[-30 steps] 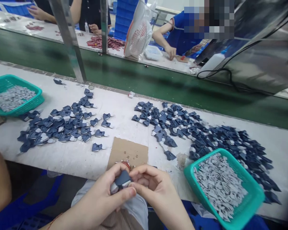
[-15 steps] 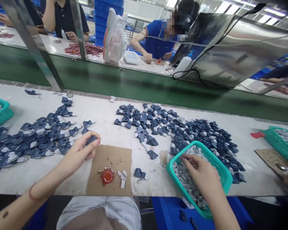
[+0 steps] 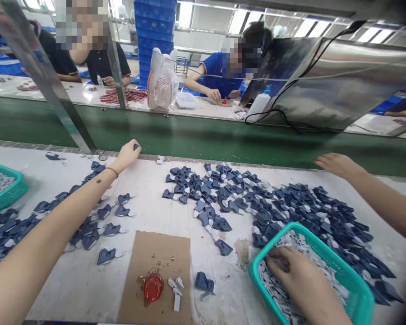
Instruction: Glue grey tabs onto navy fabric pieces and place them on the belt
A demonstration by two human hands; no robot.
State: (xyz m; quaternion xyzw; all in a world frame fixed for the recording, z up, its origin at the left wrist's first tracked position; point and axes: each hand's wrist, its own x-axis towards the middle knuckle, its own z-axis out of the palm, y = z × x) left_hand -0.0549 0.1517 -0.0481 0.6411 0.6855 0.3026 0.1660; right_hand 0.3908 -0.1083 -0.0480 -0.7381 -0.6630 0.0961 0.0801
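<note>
My left hand (image 3: pixel 129 153) is stretched over the far side of the table, its fingers closed around a dark blue piece (image 3: pixel 136 146). My right hand (image 3: pixel 296 273) reaches into a green basket (image 3: pixel 367 293) of small grey pieces (image 3: pixel 325 266); its fingertips are curled among them, and what they grip is hidden. Between the arms, a cardboard sheet (image 3: pixel 162 248) carries a red round lid-like dish (image 3: pixel 153 288) and a few light grey strips (image 3: pixel 176 293). One dark blue piece (image 3: pixel 204 282) lies just right of the cardboard.
Heaps of dark blue pieces lie at left (image 3: pixel 16 234) and right (image 3: pixel 301 203). Another person's hand (image 3: pixel 338 164) extends in at the right. A second green basket (image 3: pixel 6 198) sits at far left. A metal post (image 3: pixel 54 85) and green divider (image 3: pixel 196 140) stand beyond.
My left hand has moved forward, away from the cardboard, with the blue piece. My right hand stays in the basket. Another person's arm now reaches in at right. The view has tilted up.
</note>
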